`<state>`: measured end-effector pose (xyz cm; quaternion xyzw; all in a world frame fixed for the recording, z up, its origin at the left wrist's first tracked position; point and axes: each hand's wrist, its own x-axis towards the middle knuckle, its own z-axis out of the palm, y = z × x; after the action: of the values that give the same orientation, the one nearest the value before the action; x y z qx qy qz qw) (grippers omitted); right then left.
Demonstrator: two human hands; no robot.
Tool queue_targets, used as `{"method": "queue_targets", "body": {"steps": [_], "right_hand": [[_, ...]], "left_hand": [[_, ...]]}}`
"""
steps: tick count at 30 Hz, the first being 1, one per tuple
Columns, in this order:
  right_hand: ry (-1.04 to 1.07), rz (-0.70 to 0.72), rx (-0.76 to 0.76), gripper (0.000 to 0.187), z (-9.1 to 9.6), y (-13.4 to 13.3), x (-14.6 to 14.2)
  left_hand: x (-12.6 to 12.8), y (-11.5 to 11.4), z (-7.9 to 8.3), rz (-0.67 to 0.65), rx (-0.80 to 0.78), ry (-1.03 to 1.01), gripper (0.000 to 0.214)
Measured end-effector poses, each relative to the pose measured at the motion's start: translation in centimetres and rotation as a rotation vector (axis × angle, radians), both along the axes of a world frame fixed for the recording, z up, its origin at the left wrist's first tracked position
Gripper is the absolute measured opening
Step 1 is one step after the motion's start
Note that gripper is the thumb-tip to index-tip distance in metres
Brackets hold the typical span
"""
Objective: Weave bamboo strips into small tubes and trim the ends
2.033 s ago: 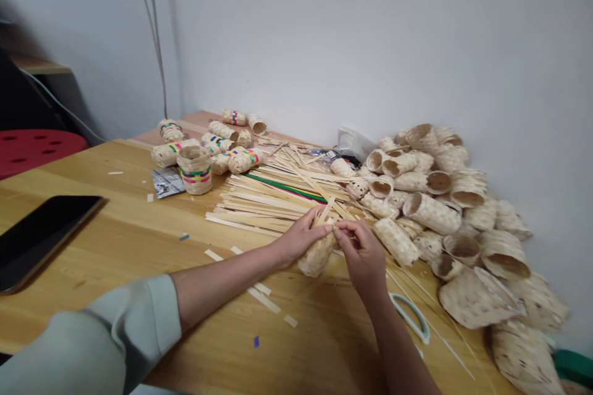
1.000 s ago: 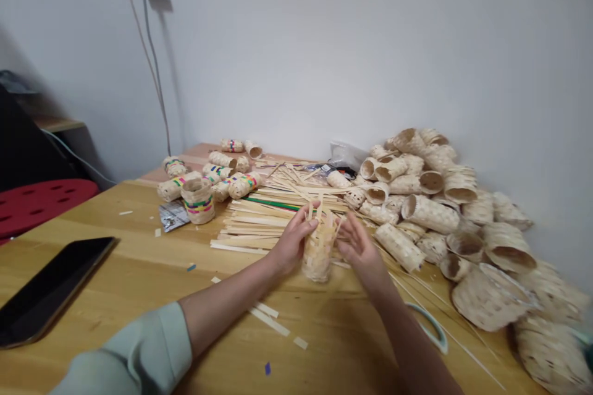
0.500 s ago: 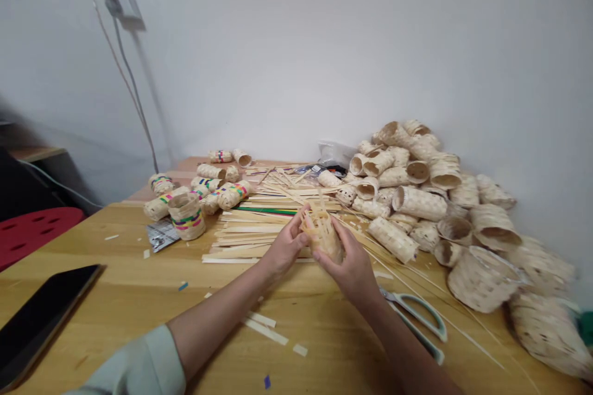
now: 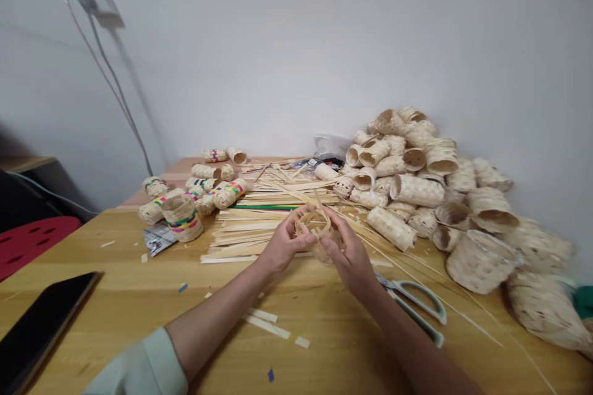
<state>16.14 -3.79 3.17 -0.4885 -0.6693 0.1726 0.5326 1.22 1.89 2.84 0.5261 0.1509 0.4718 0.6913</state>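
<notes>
Between my two hands is a small woven bamboo basket [image 4: 319,251], its round rim tipped up toward me and one strip end sticking up at the back. My left hand [image 4: 287,239] grips the rim on the left, with the thumb at its front edge. On the right side my right hand [image 4: 341,245] is wrapped round the wall, thumb near the rim's front. Fingers cover much of the basket's sides. Behind and below it lie flat bamboo strips [image 4: 250,228]. Scissors [image 4: 412,302] rest beside my right forearm.
A heap of plain woven baskets [image 4: 419,190] fills the right side by the wall. Colour-banded baskets [image 4: 183,219] stand and lie at the left, near a silver packet [image 4: 157,238]. A dark phone or tablet [image 4: 46,327] lies front left. Strip offcuts [image 4: 266,326] are scattered in front.
The basket has been tilted so its rim opening now faces more toward me. Both hands have shifted up around the rim, with the thumbs nearer each other. The camera view has turned slightly.
</notes>
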Motion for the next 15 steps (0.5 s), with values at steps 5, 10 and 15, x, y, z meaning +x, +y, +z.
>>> {"method": "queue_targets", "body": {"steps": [5, 10, 15], "right_hand": [[0.051, -0.018, -0.057, 0.049, -1.0, 0.5, -0.1], [0.23, 0.179, -0.137, 0.056, -1.6, 1.2, 0.5], [0.485, 0.254, -0.185, 0.061, -1.3, 1.4, 0.7]], "left_hand": [[0.2, 0.0, -0.3, 0.087, -0.011, 0.088, 0.056], [0.3, -0.2, 0.4, 0.159, 0.027, 0.137, 0.069], [0.2, 0.1, 0.4, -0.052, 0.068, 0.073, 0.1]]}}
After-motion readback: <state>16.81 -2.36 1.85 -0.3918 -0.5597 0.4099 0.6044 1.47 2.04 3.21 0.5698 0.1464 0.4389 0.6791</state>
